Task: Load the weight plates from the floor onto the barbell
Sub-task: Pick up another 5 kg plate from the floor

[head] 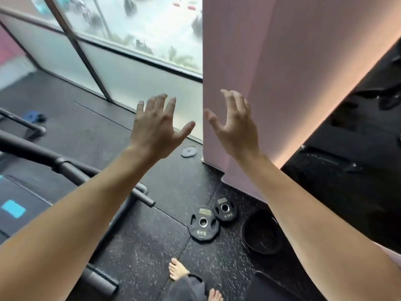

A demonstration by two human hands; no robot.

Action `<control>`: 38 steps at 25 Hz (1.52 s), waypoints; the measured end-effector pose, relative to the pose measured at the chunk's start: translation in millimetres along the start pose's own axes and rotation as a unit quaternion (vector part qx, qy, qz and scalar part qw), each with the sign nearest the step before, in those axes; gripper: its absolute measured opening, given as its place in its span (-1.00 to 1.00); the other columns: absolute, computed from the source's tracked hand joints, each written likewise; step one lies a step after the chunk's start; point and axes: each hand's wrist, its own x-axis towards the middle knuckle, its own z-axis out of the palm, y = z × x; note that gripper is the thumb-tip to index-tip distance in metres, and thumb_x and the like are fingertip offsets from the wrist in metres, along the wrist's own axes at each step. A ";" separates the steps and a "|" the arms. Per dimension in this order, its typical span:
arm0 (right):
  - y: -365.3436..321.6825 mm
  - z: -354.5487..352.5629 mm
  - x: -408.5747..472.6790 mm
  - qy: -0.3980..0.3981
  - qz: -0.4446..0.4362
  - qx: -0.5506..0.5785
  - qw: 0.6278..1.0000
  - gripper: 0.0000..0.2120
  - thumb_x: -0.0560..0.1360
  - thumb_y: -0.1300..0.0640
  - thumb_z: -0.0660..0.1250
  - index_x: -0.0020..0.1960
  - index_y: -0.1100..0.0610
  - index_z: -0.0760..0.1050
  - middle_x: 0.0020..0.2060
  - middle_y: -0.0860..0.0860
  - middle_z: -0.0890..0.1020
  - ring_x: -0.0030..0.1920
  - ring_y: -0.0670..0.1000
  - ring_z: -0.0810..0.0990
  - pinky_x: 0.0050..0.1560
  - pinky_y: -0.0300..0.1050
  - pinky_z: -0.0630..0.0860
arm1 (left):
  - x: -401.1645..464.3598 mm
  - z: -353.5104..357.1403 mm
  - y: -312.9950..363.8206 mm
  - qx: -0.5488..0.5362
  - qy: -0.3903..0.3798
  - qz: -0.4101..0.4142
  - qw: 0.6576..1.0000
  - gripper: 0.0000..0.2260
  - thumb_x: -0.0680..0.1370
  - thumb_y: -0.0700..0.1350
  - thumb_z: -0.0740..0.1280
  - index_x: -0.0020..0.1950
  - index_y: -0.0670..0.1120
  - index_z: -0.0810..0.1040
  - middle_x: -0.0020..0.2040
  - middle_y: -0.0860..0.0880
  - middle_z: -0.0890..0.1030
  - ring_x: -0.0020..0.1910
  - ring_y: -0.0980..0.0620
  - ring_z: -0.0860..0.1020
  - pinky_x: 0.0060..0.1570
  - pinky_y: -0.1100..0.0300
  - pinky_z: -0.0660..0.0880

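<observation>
Two small black weight plates with steel centre holes lie flat on the speckled black floor, one (203,224) nearer me and one (224,210) just behind it, touching. A larger black plate (261,231) lies to their right under my right forearm. A small grey disc (188,151) lies by the pillar's foot. My left hand (155,127) and my right hand (235,124) are raised in the air in front of me, fingers spread, holding nothing. No barbell is visible.
A pink pillar (271,83) rises at centre right, with glass panels (104,59) behind it to the left. Black tubular machine frames (71,168) and a bench pad fill the left side. My bare feet (176,268) stand at the bottom centre.
</observation>
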 end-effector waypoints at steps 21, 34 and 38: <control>410.0 511.9 -329.1 -0.380 0.245 -0.150 0.879 -0.35 0.51 -0.28 0.29 0.41 0.14 0.32 0.29 0.14 0.41 0.29 0.20 0.40 -0.08 0.04 0.46 | -196.5 711.7 24.3 -0.030 -0.422 -0.213 0.881 -0.38 0.56 0.23 0.23 0.46 -0.17 0.32 0.29 -0.18 0.45 0.21 -0.22 0.50 0.08 -0.12 0.47; 484.2 651.2 -470.5 -0.338 0.482 -0.220 0.778 -0.27 0.45 -0.37 0.35 0.28 0.20 0.25 0.30 0.20 0.29 0.19 0.20 0.36 -0.06 0.08 0.52 | -241.5 912.4 20.6 -0.091 -0.436 -0.275 0.852 -0.05 0.51 0.25 0.39 0.64 -0.20 -0.04 0.49 -0.22 0.25 0.37 -0.23 0.40 0.19 -0.15 0.52; 489.8 682.4 -471.8 -0.309 0.523 -0.230 0.760 -0.23 0.39 -0.42 0.37 0.24 0.16 0.26 0.34 0.21 0.26 0.24 0.20 0.30 0.03 0.10 0.48 | -246.9 943.3 32.0 -0.056 -0.398 -0.303 0.864 0.11 0.41 0.29 0.47 0.64 -0.20 -0.12 0.43 -0.25 0.29 0.30 -0.22 0.39 0.11 -0.16 0.56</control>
